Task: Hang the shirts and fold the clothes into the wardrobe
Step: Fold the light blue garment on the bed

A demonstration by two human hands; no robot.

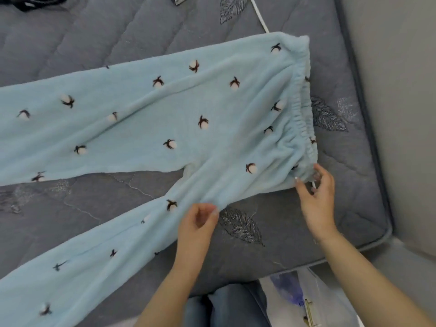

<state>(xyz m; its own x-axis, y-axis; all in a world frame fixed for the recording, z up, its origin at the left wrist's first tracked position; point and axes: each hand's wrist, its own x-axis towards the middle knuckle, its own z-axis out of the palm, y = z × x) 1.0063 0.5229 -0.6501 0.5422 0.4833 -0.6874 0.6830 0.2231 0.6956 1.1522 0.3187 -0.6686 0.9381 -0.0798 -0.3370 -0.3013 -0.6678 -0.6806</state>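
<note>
— Which colours do you see on your pajama pants?
— Light blue, with small white puffs and dark brown sprigs all over.
— And your mattress?
— Grey-blue, quilted, with grey leaf prints.

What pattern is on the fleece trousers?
Light blue fleece trousers with scattered white-and-brown cotton bolls, head view.

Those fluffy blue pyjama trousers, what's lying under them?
The blue trousers lie spread on a grey quilted mattress with leaf embroidery. A white cord runs under their top edge; anything else beneath is hidden.
</note>
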